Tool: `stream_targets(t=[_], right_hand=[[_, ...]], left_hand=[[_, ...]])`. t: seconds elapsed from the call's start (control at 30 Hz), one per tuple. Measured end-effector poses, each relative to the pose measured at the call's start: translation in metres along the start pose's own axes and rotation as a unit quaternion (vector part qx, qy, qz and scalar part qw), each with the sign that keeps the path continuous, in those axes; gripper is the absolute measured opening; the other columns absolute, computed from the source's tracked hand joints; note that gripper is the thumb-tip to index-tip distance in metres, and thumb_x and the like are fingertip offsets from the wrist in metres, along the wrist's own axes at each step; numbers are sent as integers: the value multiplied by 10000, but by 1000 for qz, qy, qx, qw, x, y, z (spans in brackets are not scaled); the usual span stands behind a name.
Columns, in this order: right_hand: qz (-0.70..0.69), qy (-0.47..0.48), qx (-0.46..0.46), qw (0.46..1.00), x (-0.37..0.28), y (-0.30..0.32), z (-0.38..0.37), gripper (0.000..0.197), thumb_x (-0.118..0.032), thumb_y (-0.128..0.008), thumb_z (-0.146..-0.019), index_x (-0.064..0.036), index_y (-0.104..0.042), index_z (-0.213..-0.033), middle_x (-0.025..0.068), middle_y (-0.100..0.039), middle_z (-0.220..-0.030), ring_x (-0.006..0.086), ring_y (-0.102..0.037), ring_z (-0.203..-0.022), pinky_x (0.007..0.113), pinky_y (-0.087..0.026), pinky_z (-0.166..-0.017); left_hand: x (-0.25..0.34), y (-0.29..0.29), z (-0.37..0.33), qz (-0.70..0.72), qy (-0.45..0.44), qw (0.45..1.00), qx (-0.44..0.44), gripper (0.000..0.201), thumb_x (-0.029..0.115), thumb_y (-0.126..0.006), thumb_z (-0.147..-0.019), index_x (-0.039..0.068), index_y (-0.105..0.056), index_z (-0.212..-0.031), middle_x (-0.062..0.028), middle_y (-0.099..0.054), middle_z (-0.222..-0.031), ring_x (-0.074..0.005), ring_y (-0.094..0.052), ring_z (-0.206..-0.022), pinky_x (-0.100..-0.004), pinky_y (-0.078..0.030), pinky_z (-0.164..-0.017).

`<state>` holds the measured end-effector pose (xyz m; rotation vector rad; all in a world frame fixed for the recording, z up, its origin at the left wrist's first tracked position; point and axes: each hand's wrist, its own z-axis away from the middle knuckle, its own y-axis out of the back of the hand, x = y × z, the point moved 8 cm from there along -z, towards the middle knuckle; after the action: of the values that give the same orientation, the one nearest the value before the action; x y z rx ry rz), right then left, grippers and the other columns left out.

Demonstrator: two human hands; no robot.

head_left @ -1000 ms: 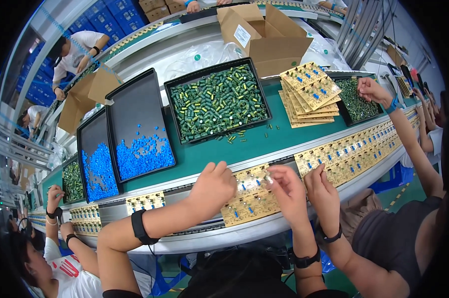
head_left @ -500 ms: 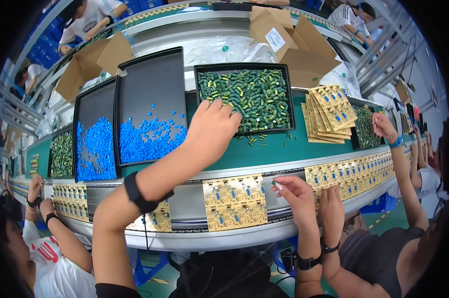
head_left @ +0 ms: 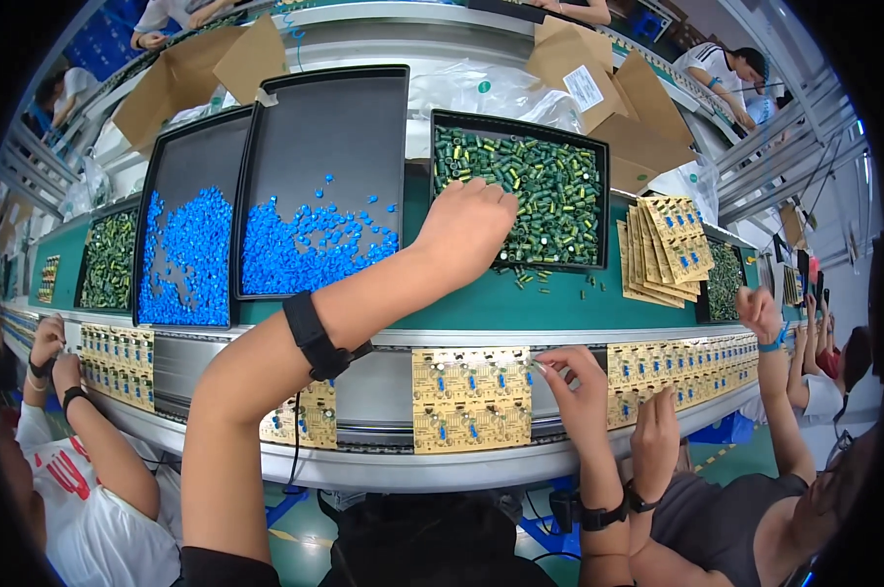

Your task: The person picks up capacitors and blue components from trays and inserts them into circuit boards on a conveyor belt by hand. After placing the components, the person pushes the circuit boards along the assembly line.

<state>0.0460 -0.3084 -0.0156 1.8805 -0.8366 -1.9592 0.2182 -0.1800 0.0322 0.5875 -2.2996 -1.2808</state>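
My left hand (head_left: 469,223) lies over the lower left of a black tray (head_left: 603,210) filled with green capacitors (head_left: 549,186). Its fingers are curled and their tips are hidden, so I cannot make out what they hold. My right hand (head_left: 581,391) is closed in a pinch on a small green capacitor (head_left: 539,365), mostly covered by the fingertips. That pinch is at the upper right edge of a tan circuit board (head_left: 471,401) on the conveyor. The board carries several blue discs and small upright parts.
Two black trays of blue disc components (head_left: 315,240) stand to the left. Stacked tan boards (head_left: 672,249) lie right of the capacitor tray, with loose capacitors (head_left: 535,277) below it. A co-worker's hand (head_left: 654,440) is close beside my right hand. Open cardboard boxes (head_left: 613,108) stand behind.
The view has shifted, moving the trays rightward and up in the picture. My right hand's fingertips have come closer to the board's right edge. My left hand remains over the capacitor tray.
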Motion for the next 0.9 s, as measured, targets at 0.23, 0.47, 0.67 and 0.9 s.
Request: stream_targets(t=[0.23,0.47,0.67,0.9], right_hand=[[44,54,-15,997,-12,-3,-6,147,22,-648,-777,-48,-676,-903,53,-612,-845,147,-582,-752,252,-417,-601],[155,205,-62,964,-42,-10,-14,142,9,-656,-752,-51,-659,-880,85,-612,-825,266,-591,-763,329,-451,-641],[245,241,-122,931,-61,-21,-25,106,-56,-602,-770,-75,-554,-863,83,-590,-769,303,-567,-744,377,-442,-675],[264,238,-132,925,-64,-30,-25,89,-64,-588,-779,-69,-533,-849,105,-585,-755,310,-591,-707,390,-449,-610]], left_hand=[[-1,9,2,57,21,998,7,157,101,-669,-760,55,-584,-884,-98,-626,-783,-289,-593,-805,-414,-478,-729],[-1,28,11,72,15,997,23,119,132,-692,-760,87,-656,-864,-64,-624,-778,-271,-591,-818,-388,-498,-731],[-4,29,27,306,136,935,-116,105,104,-695,-802,62,-703,-898,-50,-670,-787,-137,-602,-731,-288,-493,-654],[0,16,71,607,298,694,-246,194,25,-618,-876,-23,-680,-1053,-114,-706,-934,-117,-660,-819,-236,-531,-730]])
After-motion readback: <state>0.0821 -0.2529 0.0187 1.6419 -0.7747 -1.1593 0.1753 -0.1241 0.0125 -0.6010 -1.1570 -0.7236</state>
